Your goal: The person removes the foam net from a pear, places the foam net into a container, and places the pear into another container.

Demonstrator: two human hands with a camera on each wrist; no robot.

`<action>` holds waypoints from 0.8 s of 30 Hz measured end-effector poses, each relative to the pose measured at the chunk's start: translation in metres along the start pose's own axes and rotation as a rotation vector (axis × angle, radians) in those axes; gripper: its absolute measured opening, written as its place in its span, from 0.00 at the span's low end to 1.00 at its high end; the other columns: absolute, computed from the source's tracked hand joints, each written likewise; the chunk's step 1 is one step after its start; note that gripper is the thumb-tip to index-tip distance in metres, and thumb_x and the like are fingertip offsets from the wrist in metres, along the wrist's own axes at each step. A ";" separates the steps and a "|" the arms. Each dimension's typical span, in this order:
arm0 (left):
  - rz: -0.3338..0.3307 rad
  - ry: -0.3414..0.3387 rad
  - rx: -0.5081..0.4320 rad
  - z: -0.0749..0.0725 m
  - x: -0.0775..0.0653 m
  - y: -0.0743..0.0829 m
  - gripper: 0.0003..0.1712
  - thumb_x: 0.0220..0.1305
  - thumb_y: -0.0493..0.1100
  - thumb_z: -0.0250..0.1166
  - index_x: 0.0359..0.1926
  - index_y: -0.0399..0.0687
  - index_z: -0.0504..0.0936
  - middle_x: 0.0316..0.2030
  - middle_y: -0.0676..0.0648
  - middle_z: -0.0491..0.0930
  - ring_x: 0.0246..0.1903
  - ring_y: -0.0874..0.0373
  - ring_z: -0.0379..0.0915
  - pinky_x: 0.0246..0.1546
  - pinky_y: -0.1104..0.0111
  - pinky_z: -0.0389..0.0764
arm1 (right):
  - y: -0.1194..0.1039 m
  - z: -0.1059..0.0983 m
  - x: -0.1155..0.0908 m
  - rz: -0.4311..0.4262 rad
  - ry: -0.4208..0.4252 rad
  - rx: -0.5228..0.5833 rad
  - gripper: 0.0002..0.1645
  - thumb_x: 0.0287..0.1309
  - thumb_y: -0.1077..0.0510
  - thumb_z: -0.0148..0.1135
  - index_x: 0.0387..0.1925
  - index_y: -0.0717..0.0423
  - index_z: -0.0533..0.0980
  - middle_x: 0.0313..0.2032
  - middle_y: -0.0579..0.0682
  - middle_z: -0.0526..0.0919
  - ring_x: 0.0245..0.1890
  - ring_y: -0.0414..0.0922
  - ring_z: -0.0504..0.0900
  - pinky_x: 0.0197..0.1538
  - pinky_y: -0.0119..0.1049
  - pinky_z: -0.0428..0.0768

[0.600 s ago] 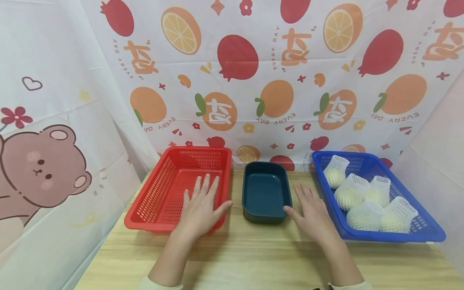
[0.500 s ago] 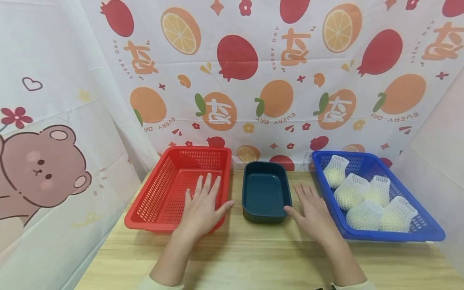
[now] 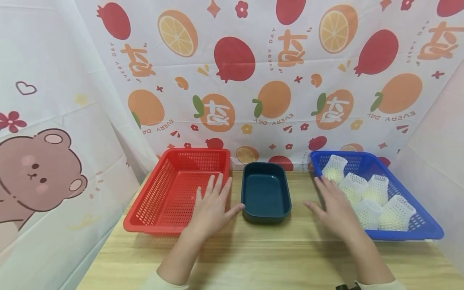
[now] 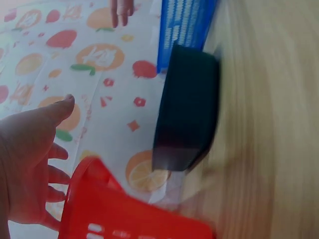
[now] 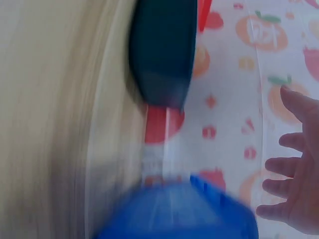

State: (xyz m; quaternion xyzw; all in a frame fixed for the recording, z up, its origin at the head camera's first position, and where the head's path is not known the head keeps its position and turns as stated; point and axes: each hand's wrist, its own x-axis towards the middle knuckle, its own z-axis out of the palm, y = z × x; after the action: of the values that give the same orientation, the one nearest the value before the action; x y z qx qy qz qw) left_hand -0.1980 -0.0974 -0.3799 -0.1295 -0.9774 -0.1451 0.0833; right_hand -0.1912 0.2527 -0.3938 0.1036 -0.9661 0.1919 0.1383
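My left hand (image 3: 210,213), fingers spread, hovers over the right side of the red basket (image 3: 170,201), its thumb pointing at the dark teal tub (image 3: 266,193). It holds nothing; the left wrist view shows the same hand (image 4: 30,159) above the red rim. On the other side, my right hand (image 3: 337,213) overlaps the left rim of the blue basket (image 3: 406,235), fingers extended and holding nothing. Inside that basket lie several pale round things in white foam nets (image 3: 396,213), partly hidden behind the right hand. In the right wrist view the hand (image 5: 304,164) is beside the blue basket's blurred corner.
All three containers stand on a light wooden table (image 3: 268,257). A fruit-printed cloth (image 3: 235,100) hangs right behind them. A bear-printed sheet (image 3: 40,173) closes off the left, and a pale sheet (image 3: 446,141) the right.
My right hand has moved right, from beside the teal tub to the blue basket's left rim. The left hand has shifted slightly right, and the head view has turned a little.
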 end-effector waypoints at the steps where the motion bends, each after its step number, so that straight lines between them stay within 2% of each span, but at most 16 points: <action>1: 0.020 0.000 0.002 0.003 0.001 0.003 0.53 0.58 0.72 0.60 0.77 0.57 0.52 0.78 0.44 0.47 0.76 0.41 0.38 0.69 0.34 0.47 | 0.006 -0.005 -0.003 0.001 0.021 0.003 0.49 0.65 0.32 0.54 0.75 0.56 0.54 0.74 0.65 0.54 0.73 0.67 0.50 0.68 0.69 0.53; 5: 0.102 -0.012 -0.026 0.013 0.004 0.019 0.52 0.59 0.72 0.59 0.77 0.56 0.54 0.76 0.43 0.51 0.76 0.42 0.43 0.69 0.36 0.51 | 0.033 -0.023 -0.013 0.006 0.108 0.019 0.47 0.65 0.40 0.59 0.74 0.61 0.56 0.71 0.70 0.57 0.71 0.70 0.54 0.68 0.69 0.53; 12: 0.240 -0.057 -0.148 0.033 0.013 0.055 0.46 0.63 0.71 0.56 0.75 0.56 0.59 0.75 0.46 0.57 0.74 0.45 0.51 0.68 0.44 0.62 | 0.080 -0.044 -0.033 0.124 0.155 0.018 0.47 0.65 0.43 0.60 0.73 0.66 0.54 0.69 0.75 0.57 0.67 0.75 0.54 0.66 0.73 0.49; 16: 0.328 -0.032 -0.157 0.045 0.018 0.082 0.42 0.65 0.67 0.58 0.73 0.56 0.62 0.73 0.48 0.62 0.72 0.50 0.58 0.65 0.52 0.70 | 0.097 -0.045 -0.040 0.178 0.134 0.030 0.48 0.63 0.46 0.64 0.72 0.68 0.54 0.67 0.77 0.58 0.65 0.77 0.56 0.64 0.73 0.54; 19: 0.384 -0.021 -0.180 0.054 0.022 0.103 0.39 0.66 0.64 0.60 0.72 0.55 0.65 0.71 0.49 0.65 0.69 0.53 0.62 0.63 0.56 0.74 | 0.104 -0.042 -0.043 0.238 0.083 0.013 0.47 0.62 0.48 0.64 0.72 0.68 0.55 0.64 0.78 0.62 0.61 0.78 0.61 0.59 0.73 0.60; 24: 0.435 -0.069 -0.199 0.067 0.027 0.134 0.34 0.68 0.63 0.58 0.70 0.55 0.67 0.69 0.51 0.68 0.67 0.56 0.65 0.60 0.59 0.76 | 0.109 -0.035 -0.045 0.292 0.050 -0.041 0.35 0.61 0.54 0.63 0.65 0.66 0.66 0.54 0.78 0.74 0.52 0.77 0.72 0.49 0.70 0.71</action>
State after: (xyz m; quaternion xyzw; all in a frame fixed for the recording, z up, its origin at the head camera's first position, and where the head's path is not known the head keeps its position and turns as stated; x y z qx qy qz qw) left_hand -0.1952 0.0532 -0.4024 -0.3495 -0.9096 -0.2149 0.0658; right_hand -0.1689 0.3717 -0.4134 -0.0459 -0.9708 0.1928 0.1351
